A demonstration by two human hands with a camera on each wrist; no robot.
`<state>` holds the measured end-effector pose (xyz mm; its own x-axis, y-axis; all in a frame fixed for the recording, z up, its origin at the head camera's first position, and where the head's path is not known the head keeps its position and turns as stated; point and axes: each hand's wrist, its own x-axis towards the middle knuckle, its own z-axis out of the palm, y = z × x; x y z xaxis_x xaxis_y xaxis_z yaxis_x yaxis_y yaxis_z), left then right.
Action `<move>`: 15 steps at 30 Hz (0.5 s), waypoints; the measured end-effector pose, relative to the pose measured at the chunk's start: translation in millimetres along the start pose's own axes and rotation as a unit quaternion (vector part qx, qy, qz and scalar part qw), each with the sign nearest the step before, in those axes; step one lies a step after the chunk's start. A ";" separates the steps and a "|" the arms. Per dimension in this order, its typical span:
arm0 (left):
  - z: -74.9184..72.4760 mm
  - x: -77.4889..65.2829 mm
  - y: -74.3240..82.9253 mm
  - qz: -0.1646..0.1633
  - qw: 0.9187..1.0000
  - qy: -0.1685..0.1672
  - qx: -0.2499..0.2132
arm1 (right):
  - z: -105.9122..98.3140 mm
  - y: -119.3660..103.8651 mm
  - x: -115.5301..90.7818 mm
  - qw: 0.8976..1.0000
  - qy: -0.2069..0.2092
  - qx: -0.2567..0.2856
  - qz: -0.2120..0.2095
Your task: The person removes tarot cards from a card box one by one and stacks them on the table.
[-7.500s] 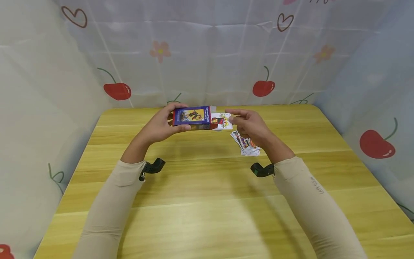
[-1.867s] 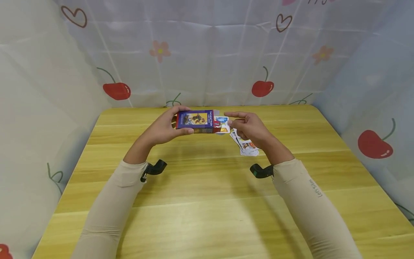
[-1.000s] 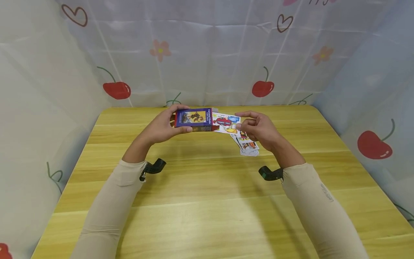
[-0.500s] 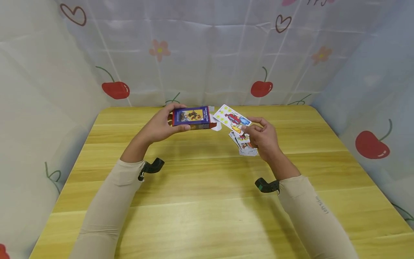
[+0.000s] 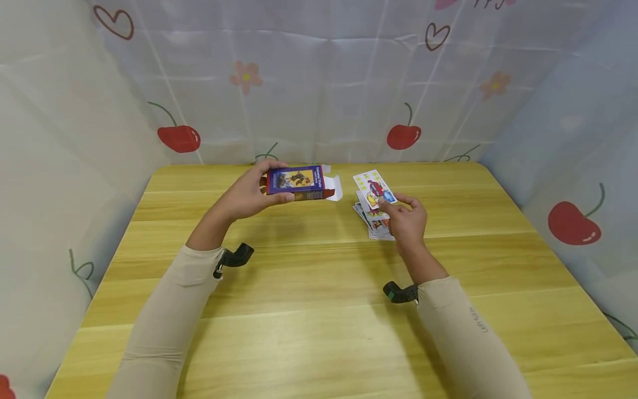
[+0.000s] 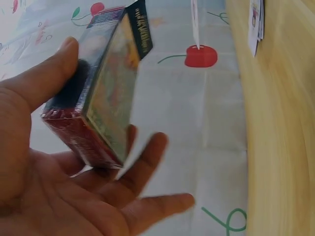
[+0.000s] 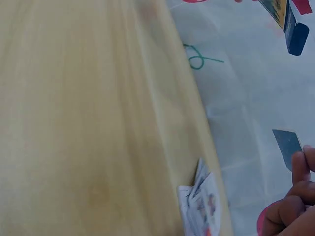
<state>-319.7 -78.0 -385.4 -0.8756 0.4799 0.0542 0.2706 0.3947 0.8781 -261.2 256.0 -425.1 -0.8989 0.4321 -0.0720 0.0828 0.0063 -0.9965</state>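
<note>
A blue and red tarot card box (image 5: 296, 180) is held above the table by my left hand (image 5: 249, 191), thumb along its near edge and fingers behind. Its white end flap (image 5: 335, 188) stands open towards the right. Between thumb and fingers, my right hand (image 5: 408, 221) pinches a single tarot card (image 5: 375, 188), picture side up. Under that card lies a loose pile of cards (image 5: 380, 228) on the table, partly covered by the hand. In the right wrist view the held card (image 7: 288, 147) shows its dark back, above the pile (image 7: 202, 206).
The wooden table (image 5: 299, 332) stretches out below both arms. Behind it hangs a pale curtain (image 5: 319, 100) printed with cherries, flowers and hearts. Black wrist mounts (image 5: 236, 256) sit on both sleeves.
A card slid out of the box in my right hand, left the box's mouth and swung right and nearer, over the pile. My left hand and the box stayed almost in place.
</note>
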 end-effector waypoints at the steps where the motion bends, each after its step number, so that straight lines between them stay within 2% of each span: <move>1: 0.3 0.5 -1.2 -0.006 1.000 -0.006 0.011 | -0.2 2.9 1.1 1.000 0.011 -0.006 0.001; 7: 4.6 5.2 -13.6 -0.048 0.994 -0.046 0.081 | -1.9 16.2 8.2 0.997 0.058 -0.050 0.016; 10: 8.9 9.7 -20.6 -0.058 0.993 -0.054 0.090 | -4.8 22.0 13.1 0.995 0.072 -0.066 0.030; 15: 19.3 17.3 -29.5 -0.056 0.992 -0.059 0.094 | -9.7 30.8 20.4 0.990 0.086 -0.099 0.055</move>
<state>-335.1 -66.3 -419.6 -0.8549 0.5083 -0.1040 0.2539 0.5845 0.7706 -272.8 273.8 -456.8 -0.7948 0.5868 -0.1547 0.2742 0.1198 -0.9542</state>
